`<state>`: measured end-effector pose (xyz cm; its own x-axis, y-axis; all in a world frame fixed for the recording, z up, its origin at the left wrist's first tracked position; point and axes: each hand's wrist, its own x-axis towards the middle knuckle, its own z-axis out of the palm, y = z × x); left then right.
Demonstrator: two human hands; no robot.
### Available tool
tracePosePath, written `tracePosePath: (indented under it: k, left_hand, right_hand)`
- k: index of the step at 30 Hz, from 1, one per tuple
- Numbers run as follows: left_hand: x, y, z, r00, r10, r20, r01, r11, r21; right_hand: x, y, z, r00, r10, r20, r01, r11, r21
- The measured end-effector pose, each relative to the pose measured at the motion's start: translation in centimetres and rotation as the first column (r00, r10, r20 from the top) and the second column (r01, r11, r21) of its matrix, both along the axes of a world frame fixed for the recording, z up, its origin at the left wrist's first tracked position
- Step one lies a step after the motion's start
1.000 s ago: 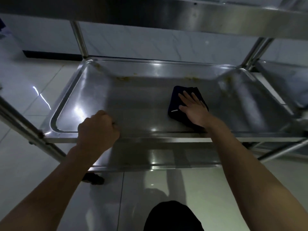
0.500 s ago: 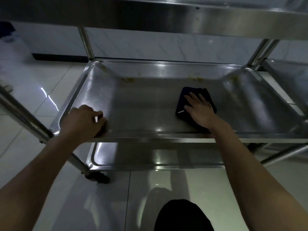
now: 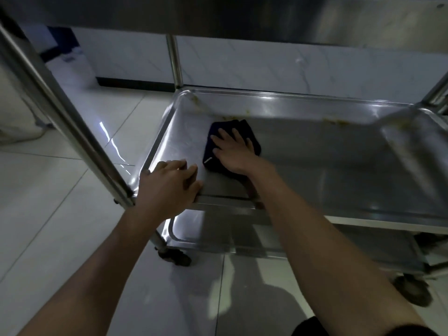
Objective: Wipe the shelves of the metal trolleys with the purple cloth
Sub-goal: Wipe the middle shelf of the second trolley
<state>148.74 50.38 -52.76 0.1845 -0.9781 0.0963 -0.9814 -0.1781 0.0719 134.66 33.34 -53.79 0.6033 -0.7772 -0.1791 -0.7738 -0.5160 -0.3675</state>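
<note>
The dark purple cloth [image 3: 219,128] lies folded on the middle shelf [image 3: 339,166] of the metal trolley, near its left end. My right hand [image 3: 231,150] presses flat on the cloth with fingers spread. My left hand [image 3: 169,186] rests on the shelf's front rim near the left corner, fingers laid over the edge. Yellowish stains [image 3: 232,117] run along the shelf's back wall.
The trolley's top shelf [image 3: 242,18] overhangs the view. A lower shelf [image 3: 218,238] shows beneath. An upright post [image 3: 63,112] stands at the front left, with castor wheels [image 3: 174,257] on the tiled floor. A second trolley's frame [image 3: 436,98] is at the far right.
My right hand has slid the cloth leftward along the shelf toward the left end. My left hand stays on the front rim, its fingers now more extended, and my view has shifted left.
</note>
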Motion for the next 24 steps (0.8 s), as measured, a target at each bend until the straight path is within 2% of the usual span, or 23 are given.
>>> tracePosePath:
  k: [4, 9, 14, 19, 24]
  left_hand:
    - [0.7, 0.3, -0.3, 0.999, -0.032, -0.012, 0.032, 0.999, -0.009]
    - [2.0, 1.1, -1.3, 0.997, 0.044, -0.059, -0.045, 0.999, -0.009]
    - [3.7, 2.2, -1.2, 0.996, 0.080, -0.050, -0.081, 0.997, -0.014]
    - [4.3, 3.0, -1.5, 0.989, 0.126, -0.073, -0.127, 0.992, -0.019]
    - [4.0, 2.6, -1.4, 0.986, 0.129, -0.106, -0.129, 0.992, 0.007]
  right_hand:
    - [6.6, -0.2, 0.2, 0.994, 0.106, 0.003, -0.106, 0.994, 0.012]
    - [12.0, 0.9, 0.7, 0.966, 0.258, 0.009, -0.257, 0.966, -0.033]
    - [15.0, 2.2, 0.8, 0.943, 0.324, 0.072, -0.325, 0.946, -0.003]
    - [14.0, 1.8, 0.3, 0.949, 0.312, 0.045, -0.310, 0.950, -0.044]
    - [7.3, -1.1, -0.6, 0.984, 0.180, 0.000, -0.179, 0.983, -0.039]
